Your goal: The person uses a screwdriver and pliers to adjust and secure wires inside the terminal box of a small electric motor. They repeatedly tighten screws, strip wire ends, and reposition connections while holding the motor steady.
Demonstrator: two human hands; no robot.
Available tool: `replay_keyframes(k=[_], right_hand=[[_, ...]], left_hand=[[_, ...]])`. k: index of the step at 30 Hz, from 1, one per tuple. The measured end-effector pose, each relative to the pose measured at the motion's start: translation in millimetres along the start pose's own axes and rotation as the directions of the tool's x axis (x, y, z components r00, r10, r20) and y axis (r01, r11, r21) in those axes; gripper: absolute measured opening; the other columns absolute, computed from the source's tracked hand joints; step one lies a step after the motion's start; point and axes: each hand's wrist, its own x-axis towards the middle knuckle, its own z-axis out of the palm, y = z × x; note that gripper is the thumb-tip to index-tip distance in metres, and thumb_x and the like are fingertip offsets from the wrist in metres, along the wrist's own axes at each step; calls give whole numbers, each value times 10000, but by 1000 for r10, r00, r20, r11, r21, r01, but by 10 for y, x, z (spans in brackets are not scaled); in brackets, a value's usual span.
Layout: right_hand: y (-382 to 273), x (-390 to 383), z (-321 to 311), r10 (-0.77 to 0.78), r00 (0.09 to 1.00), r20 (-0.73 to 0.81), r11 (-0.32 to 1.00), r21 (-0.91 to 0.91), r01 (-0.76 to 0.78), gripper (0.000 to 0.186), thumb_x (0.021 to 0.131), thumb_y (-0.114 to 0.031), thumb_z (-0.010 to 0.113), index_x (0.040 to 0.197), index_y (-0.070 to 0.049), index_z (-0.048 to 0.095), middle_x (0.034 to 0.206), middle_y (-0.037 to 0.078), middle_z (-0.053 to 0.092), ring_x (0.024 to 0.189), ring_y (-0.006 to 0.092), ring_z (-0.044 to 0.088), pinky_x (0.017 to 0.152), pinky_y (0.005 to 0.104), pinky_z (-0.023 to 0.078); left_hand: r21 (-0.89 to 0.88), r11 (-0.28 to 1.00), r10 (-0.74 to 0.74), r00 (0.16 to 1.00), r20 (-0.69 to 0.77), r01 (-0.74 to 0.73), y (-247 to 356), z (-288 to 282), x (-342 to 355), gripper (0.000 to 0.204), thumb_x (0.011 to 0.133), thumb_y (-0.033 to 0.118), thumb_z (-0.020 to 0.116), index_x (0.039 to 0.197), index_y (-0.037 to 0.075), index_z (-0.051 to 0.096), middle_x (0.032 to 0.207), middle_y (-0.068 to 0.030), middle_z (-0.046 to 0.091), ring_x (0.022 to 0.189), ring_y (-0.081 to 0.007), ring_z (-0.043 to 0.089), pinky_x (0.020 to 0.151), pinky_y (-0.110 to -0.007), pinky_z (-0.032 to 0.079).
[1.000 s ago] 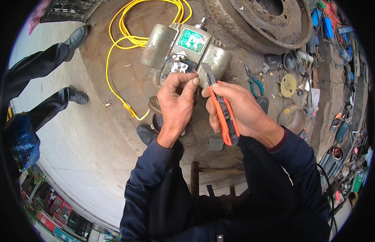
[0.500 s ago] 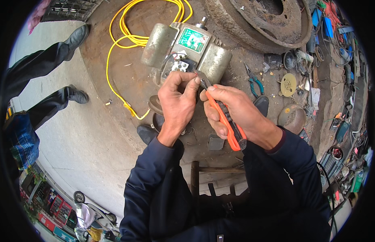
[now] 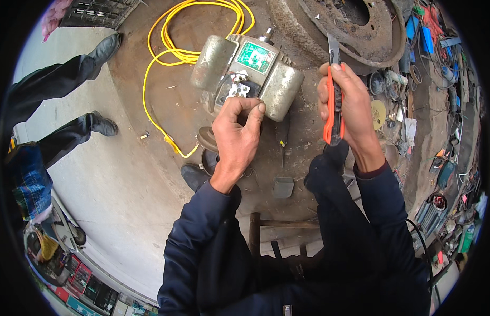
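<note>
My left hand (image 3: 236,131) is in front of the electric motor (image 3: 280,94), thumb and forefinger pinched together. What sits between the fingertips is too small to make out. Just beyond them, white terminals (image 3: 238,90) show in the motor's uncovered connection box. A green plate (image 3: 255,56) is fixed on the motor's grey casing. Off to the right, my right hand (image 3: 355,97) is closed round an orange and black utility knife (image 3: 335,100). Its blade is out and points away from me, with a rusty wheel rim (image 3: 295,34) behind it.
Coiled yellow cable (image 3: 173,52) lies left of the motor. A screwdriver (image 3: 283,150) and a grey square plate (image 3: 283,187) are on the ground near my feet. Another person's legs (image 3: 50,79) are at the left. Mixed parts and scrap (image 3: 450,105) crowd the right side.
My right hand has drawn the knife away from my left fingertips, up and to the right, and the blade now stands nearly upright. The left hand keeps its pinch in about the same place.
</note>
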Motion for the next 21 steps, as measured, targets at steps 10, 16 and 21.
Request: replay_keyframes(k=[10, 16, 21], right_hand=[[1817, 401, -900, 13, 983, -182, 490, -856, -165, 374, 1122, -321, 594, 1216, 40, 611, 846, 211, 706, 842, 461, 725, 848, 554, 575], [1051, 174, -523, -297, 953, -60, 536, -836, 115, 330, 1052, -162, 697, 1325, 21, 674, 1210, 217, 677, 1004, 364, 720, 886, 457, 584], [228, -48, 210, -442, 732, 519, 451, -577, 681, 429, 952, -35, 755, 1378, -19, 708, 1139, 163, 663, 958, 315, 708, 855, 409, 585]], left_hand=[[30, 999, 24, 1000, -8, -24, 58, -5, 15, 100, 961, 37, 833, 1020, -10, 767, 915, -75, 680, 773, -146, 626, 729, -311, 522], [258, 909, 337, 942, 4, -326, 136, -6, 61, 101, 926, -2, 831, 996, 27, 764, 895, -91, 666, 726, -204, 644, 683, -335, 534], [277, 885, 382, 924, 26, -374, 141, 3, 91, 133, 894, -15, 835, 995, 42, 770, 887, -106, 654, 726, -253, 666, 671, -375, 544]])
